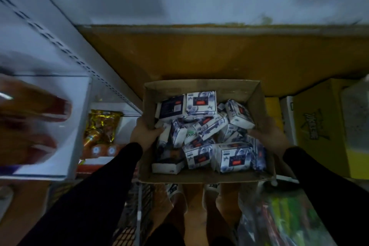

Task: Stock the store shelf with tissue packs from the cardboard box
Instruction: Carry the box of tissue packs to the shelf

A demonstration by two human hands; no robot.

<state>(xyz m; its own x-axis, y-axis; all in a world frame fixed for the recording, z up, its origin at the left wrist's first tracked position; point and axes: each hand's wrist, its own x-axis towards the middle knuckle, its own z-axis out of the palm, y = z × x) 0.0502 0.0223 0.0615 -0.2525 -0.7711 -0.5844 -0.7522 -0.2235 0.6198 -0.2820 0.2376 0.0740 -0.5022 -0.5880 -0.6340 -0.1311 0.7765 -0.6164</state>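
Head view: both hands grip an open box (201,86) by its side walls, left hand (142,133) curled over the left wall, right hand (268,136) over the right. Tissue packs (201,104) lie jumbled inside. A white shelf (65,106) stands left.
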